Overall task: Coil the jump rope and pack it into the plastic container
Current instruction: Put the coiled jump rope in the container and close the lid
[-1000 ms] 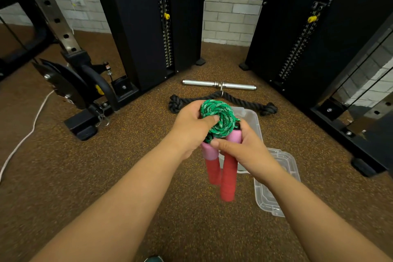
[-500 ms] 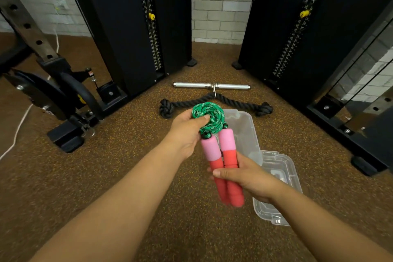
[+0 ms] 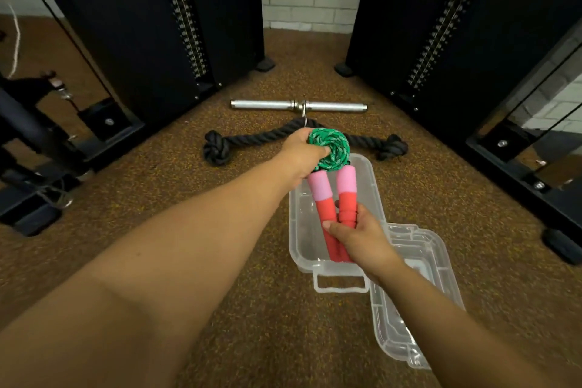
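The jump rope is wound into a tight green and white coil [image 3: 331, 146], which my left hand [image 3: 300, 158] grips from the left. Its two pink and red handles [image 3: 333, 198] hang side by side below the coil. My right hand [image 3: 357, 238] clasps their red lower ends. The whole bundle is held just above the open clear plastic container [image 3: 299, 236] on the floor. Whether the handle tips touch the container's bottom I cannot tell.
The container's clear lid [image 3: 419, 299] lies on the floor to its right. Beyond it lie a black knotted rope attachment [image 3: 239, 139] and a steel bar handle [image 3: 267, 104]. Black cable machine towers [image 3: 132, 25] stand left and right, with a brick wall behind.
My right hand slid from the pink tops of the handles down to their red ends. Both hands carried the coiled rope forward and down over the container.
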{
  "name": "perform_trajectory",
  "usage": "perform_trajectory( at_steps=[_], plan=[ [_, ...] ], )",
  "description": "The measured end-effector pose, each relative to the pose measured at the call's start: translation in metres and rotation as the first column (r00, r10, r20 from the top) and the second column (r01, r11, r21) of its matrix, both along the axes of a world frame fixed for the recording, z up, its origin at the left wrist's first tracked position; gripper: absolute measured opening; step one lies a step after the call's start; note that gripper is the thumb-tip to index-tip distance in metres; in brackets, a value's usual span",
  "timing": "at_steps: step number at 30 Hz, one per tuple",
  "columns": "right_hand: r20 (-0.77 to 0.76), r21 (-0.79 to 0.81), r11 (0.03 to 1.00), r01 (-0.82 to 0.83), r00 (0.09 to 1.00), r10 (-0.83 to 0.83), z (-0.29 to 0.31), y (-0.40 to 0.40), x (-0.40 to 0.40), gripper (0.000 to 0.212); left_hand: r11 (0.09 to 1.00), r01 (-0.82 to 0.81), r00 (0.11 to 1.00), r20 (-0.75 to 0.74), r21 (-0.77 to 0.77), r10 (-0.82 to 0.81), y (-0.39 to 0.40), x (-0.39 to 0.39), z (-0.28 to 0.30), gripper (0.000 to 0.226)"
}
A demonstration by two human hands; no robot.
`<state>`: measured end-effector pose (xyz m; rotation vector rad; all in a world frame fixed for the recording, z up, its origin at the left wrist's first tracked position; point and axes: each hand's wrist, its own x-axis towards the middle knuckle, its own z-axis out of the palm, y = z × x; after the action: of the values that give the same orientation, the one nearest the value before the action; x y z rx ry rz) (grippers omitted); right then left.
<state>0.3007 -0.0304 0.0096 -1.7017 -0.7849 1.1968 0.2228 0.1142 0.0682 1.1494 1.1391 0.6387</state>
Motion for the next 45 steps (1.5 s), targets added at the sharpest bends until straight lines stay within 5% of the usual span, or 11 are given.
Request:
perform_trajectory(
  at_steps=[10, 18, 24, 31, 34, 39, 43, 45],
  plan=[
    [0.045, -0.247, 0.969, -0.015, 0.999, 0.027, -0.075, 0.032, 0.024, 0.030, 0.996, 0.081, 0.962, -0.265, 0.036, -0.068, 0.027, 0.036, -0.105, 0.042],
    [0.125, -0.413, 0.902, -0.127, 0.973, 0.195, -0.103, 0.048, 0.035, 0.039, 0.998, 0.068, 0.954, -0.292, 0.013, -0.062, 0.028, 0.049, -0.149, 0.037],
    [0.318, -0.593, 0.779, -0.203, 0.831, 0.458, -0.115, 0.055, 0.041, 0.058, 0.997, 0.021, 0.938, -0.344, -0.069, -0.044, 0.028, 0.058, -0.172, 0.038],
    [0.348, -0.643, 0.757, -0.118, 0.835, 0.426, -0.113, 0.061, 0.042, 0.044, 0.997, 0.038, 0.932, -0.356, -0.073, -0.062, 0.034, 0.068, -0.195, 0.040],
    [0.398, -0.630, 0.771, -0.095, 0.813, 0.425, -0.118, 0.064, 0.040, 0.060, 0.998, 0.029, 0.910, -0.411, -0.050, -0.048, 0.040, 0.068, -0.204, 0.039],
    [0.450, -0.645, 0.760, -0.079, 0.765, 0.462, -0.126, 0.068, 0.040, 0.066, 0.996, 0.084, 0.795, -0.605, 0.031, -0.048, 0.045, 0.069, -0.209, 0.035],
    [0.497, -0.646, 0.763, -0.036, 0.739, 0.456, -0.134, 0.072, 0.038, 0.056, 0.924, 0.363, 0.503, -0.860, 0.122, -0.084, 0.034, 0.068, -0.207, 0.038],
    [0.482, -0.639, 0.769, -0.017, 0.770, 0.418, -0.135, 0.073, 0.039, 0.054, 0.893, 0.415, 0.438, -0.899, 0.177, -0.026, 0.027, 0.067, -0.206, 0.037]
  ],
)
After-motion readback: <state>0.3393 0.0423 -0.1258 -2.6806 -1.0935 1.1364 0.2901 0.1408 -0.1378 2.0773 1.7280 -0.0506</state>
